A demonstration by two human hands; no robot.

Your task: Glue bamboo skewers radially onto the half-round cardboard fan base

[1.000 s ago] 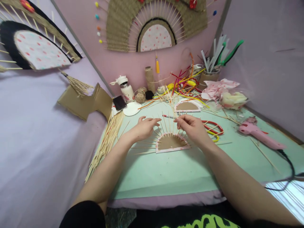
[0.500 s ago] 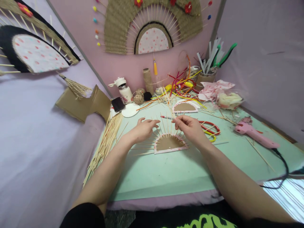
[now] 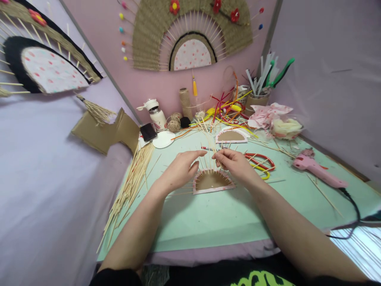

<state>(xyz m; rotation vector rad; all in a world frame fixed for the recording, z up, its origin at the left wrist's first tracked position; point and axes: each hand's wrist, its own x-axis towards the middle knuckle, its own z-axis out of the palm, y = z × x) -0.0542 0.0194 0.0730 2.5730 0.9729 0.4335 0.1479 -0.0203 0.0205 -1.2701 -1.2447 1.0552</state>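
A half-round cardboard piece [image 3: 212, 182] with a pink-and-white edge lies flat on the green table, thin wooden sticks fanning out from its curved side. My right hand [image 3: 233, 162] is just above its right end, thumb and fingers pinched on several thin wooden sticks [image 3: 213, 137] that point up and away. Over the left part of the fan hovers my left hand [image 3: 181, 169], its fingers stretched toward the right hand and thumb apart, with nothing in it. It partly hides the sticks on that side.
Many loose wooden sticks [image 3: 131, 186] lie along the left edge. A second half-round piece [image 3: 231, 136] rests behind. Red-handled scissors [image 3: 263, 159] and a pink glue gun [image 3: 318, 169] are at right. A white bottle [image 3: 157, 117], twine ball [image 3: 174, 122] and coloured pipe cleaners [image 3: 222, 107] stand at the back.
My left hand has moved slightly right and nearer the right hand, its fingers straighter. My right hand has shifted a little left and down, still pinching the sticks.
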